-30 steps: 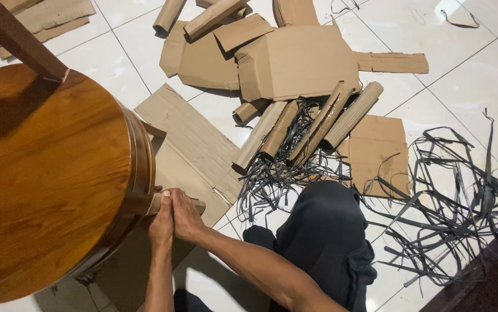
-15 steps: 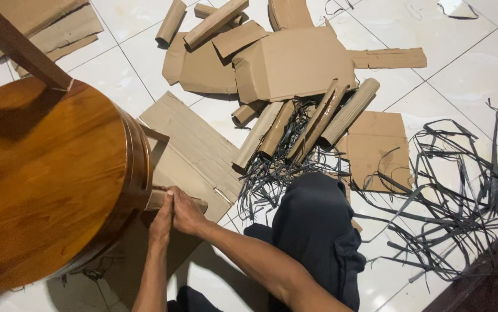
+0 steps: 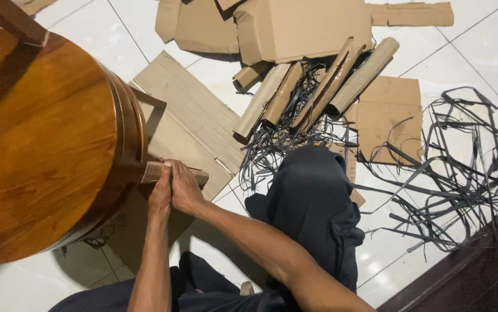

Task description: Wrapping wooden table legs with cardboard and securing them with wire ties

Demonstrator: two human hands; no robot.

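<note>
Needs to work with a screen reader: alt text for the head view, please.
Both hands, left hand and right hand, press a cardboard roll against the rim of a round wooden table. Flat cardboard sheets, more rolls and black strips lie on the white tile floor.

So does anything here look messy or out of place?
Yes: black strips lie tangled across the tiled floor, with cardboard rolls and torn sheets strewn among them. Both hands press a cardboard roll against the round wooden table.
</note>
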